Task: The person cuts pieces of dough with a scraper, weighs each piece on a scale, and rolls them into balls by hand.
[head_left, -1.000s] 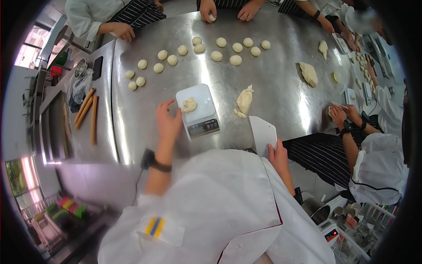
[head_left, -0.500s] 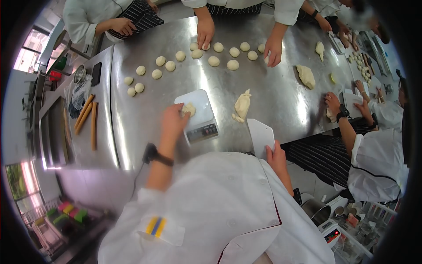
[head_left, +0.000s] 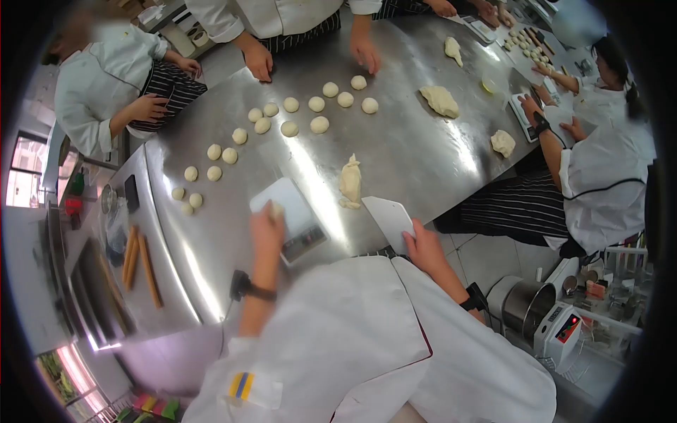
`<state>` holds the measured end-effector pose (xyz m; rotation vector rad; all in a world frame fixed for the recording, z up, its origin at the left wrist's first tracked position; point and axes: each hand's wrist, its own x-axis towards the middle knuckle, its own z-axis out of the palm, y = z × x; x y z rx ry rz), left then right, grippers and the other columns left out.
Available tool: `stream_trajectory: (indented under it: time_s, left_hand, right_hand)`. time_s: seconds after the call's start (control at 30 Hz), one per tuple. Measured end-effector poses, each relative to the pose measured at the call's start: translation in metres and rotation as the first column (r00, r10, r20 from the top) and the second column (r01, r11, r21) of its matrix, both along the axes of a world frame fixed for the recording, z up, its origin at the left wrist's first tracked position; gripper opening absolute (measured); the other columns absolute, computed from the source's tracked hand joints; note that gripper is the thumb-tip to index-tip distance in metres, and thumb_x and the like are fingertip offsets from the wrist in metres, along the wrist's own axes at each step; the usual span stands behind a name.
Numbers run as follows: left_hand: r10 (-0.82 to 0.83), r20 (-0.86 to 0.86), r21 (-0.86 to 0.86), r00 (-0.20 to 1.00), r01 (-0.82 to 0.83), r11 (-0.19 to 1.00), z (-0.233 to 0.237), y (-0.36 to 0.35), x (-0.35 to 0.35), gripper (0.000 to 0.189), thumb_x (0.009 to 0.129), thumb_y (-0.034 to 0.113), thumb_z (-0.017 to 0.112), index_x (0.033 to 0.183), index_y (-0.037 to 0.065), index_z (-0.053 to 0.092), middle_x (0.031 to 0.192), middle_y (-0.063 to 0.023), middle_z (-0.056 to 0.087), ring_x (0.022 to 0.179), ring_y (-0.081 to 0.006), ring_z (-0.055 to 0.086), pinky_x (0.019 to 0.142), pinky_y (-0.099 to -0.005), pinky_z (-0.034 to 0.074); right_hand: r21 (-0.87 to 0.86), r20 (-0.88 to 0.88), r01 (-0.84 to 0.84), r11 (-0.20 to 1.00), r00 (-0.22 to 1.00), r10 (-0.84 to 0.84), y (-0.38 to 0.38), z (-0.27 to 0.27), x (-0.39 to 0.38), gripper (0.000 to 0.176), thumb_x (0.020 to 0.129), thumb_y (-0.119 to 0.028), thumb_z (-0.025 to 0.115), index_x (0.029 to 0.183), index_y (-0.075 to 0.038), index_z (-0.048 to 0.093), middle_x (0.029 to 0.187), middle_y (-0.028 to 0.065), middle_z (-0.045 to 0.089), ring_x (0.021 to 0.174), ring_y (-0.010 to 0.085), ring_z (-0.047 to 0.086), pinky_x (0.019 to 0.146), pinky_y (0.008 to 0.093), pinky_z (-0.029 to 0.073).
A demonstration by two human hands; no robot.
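Observation:
My left hand [head_left: 266,229] is closed on a small dough piece [head_left: 277,209] over the white plate of the digital scale [head_left: 296,204]; hand and scale are blurred. In my right hand [head_left: 425,247] is a white scraper [head_left: 391,220], its blade at the table's near edge. Between scale and scraper an uneven dough lump [head_left: 350,183] lies on the metal table [head_left: 402,162]. Beyond the scale, round dough balls [head_left: 290,128] form loose rows.
A co-worker's hands [head_left: 258,62] are at the far edge. Larger dough pieces [head_left: 440,102] lie toward the right. Rolling pins [head_left: 149,271] rest at left, near a phone [head_left: 132,193]. A metal pot [head_left: 527,302] stands low at right, beside other people.
The view has shifted and turned. My left hand has lifted the dough piece from the scale plate. The co-worker opposite has drawn both hands back from the dough balls.

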<state>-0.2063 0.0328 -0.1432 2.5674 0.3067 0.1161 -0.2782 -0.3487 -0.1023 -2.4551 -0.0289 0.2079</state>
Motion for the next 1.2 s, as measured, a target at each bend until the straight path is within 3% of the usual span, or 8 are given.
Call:
stream_trajectory:
  time_s: [0.2, 0.4, 0.63, 0.7, 0.83, 0.9, 1.0, 1.2]
  left_hand:
    - [-0.020, 0.009, -0.090, 1.000, 0.021, 0.996, -0.003, 0.022, -0.007, 0.034, 0.084, 0.017, 0.073, 0.114, 0.000, 0.071, 0.085, -0.0196, 0.072, 0.076, -0.0267, 0.070, 0.073, -0.0346, 0.054]
    - [0.020, -0.017, -0.078, 1.000, -0.021, 0.997, 0.026, 0.024, -0.013, 0.026, 0.086, 0.018, 0.073, 0.104, 0.000, 0.074, 0.080, -0.0160, 0.073, 0.072, -0.0217, 0.071, 0.070, -0.0315, 0.055]
    - [0.081, -0.017, -0.175, 0.997, -0.082, 0.981, 0.013, 0.038, -0.018, 0.025, 0.084, 0.015, 0.076, 0.103, -0.002, 0.074, 0.084, -0.0160, 0.074, 0.074, -0.0206, 0.072, 0.071, -0.0316, 0.056]
    - [-0.058, -0.055, -0.144, 0.997, 0.050, 0.988, 0.009, 0.042, -0.020, 0.024, 0.086, 0.016, 0.074, 0.102, -0.002, 0.073, 0.085, -0.0165, 0.074, 0.075, -0.0220, 0.073, 0.073, -0.0320, 0.056]
    - [-0.057, -0.018, -0.136, 0.998, 0.054, 0.989, 0.013, 0.039, -0.023, 0.021, 0.089, 0.016, 0.070, 0.101, -0.001, 0.073, 0.085, -0.0173, 0.073, 0.076, -0.0252, 0.072, 0.072, -0.0330, 0.056]
    - [-0.077, 0.077, -0.110, 0.994, 0.085, 0.990, 0.013, 0.036, -0.022, 0.020, 0.094, 0.017, 0.064, 0.101, -0.001, 0.070, 0.087, -0.0193, 0.070, 0.079, -0.0320, 0.069, 0.073, -0.0377, 0.054]
    - [-0.084, 0.056, -0.022, 0.995, 0.085, 0.996, 0.016, 0.031, -0.018, 0.018, 0.096, 0.016, 0.060, 0.102, 0.000, 0.065, 0.091, -0.0206, 0.067, 0.083, -0.0380, 0.064, 0.074, -0.0431, 0.051]
    - [-0.067, 0.061, -0.067, 0.996, 0.072, 0.995, 0.011, 0.029, -0.014, 0.016, 0.097, 0.015, 0.058, 0.103, 0.000, 0.058, 0.092, -0.0221, 0.064, 0.086, -0.0414, 0.061, 0.074, -0.0464, 0.048]
  right_hand:
    - [0.008, 0.042, 0.016, 1.000, 0.999, -0.017, 0.001, -0.004, 0.000, 0.026, 0.096, -0.020, 0.056, 0.116, -0.004, 0.049, 0.077, 0.0265, 0.064, 0.074, 0.0479, 0.062, 0.062, 0.0547, 0.048]
    - [0.059, 0.014, 0.006, 0.998, 1.000, -0.007, 0.004, -0.007, 0.000, 0.028, 0.096, -0.020, 0.056, 0.119, -0.004, 0.049, 0.081, 0.0268, 0.065, 0.077, 0.0484, 0.062, 0.066, 0.0550, 0.049]
    - [0.079, -0.041, 0.044, 0.996, 0.998, -0.041, 0.009, 0.000, 0.002, 0.027, 0.095, -0.019, 0.057, 0.118, -0.006, 0.052, 0.085, 0.0274, 0.066, 0.082, 0.0491, 0.062, 0.068, 0.0539, 0.049]
    - [0.081, -0.041, 0.040, 0.996, 0.998, -0.037, 0.008, -0.003, 0.002, 0.028, 0.095, -0.019, 0.057, 0.119, -0.005, 0.052, 0.085, 0.0276, 0.066, 0.082, 0.0493, 0.062, 0.069, 0.0537, 0.049]
    - [0.093, -0.028, 0.046, 0.995, 0.999, -0.044, 0.007, -0.006, 0.003, 0.030, 0.095, -0.018, 0.058, 0.121, -0.005, 0.053, 0.086, 0.0279, 0.066, 0.082, 0.0495, 0.062, 0.069, 0.0534, 0.050]
    - [0.086, -0.032, 0.040, 0.995, 0.999, -0.037, 0.006, -0.006, 0.003, 0.030, 0.095, -0.018, 0.058, 0.121, -0.005, 0.052, 0.086, 0.0280, 0.066, 0.082, 0.0496, 0.062, 0.069, 0.0535, 0.050]
    - [0.095, -0.027, 0.033, 0.995, 0.999, -0.031, 0.005, -0.008, 0.003, 0.030, 0.095, -0.018, 0.058, 0.121, -0.004, 0.053, 0.086, 0.0281, 0.066, 0.082, 0.0499, 0.062, 0.068, 0.0543, 0.049]
    - [0.093, -0.013, 0.028, 0.995, 1.000, -0.027, 0.007, -0.005, 0.005, 0.030, 0.095, -0.019, 0.058, 0.120, -0.004, 0.053, 0.085, 0.0284, 0.065, 0.080, 0.0506, 0.062, 0.067, 0.0554, 0.048]
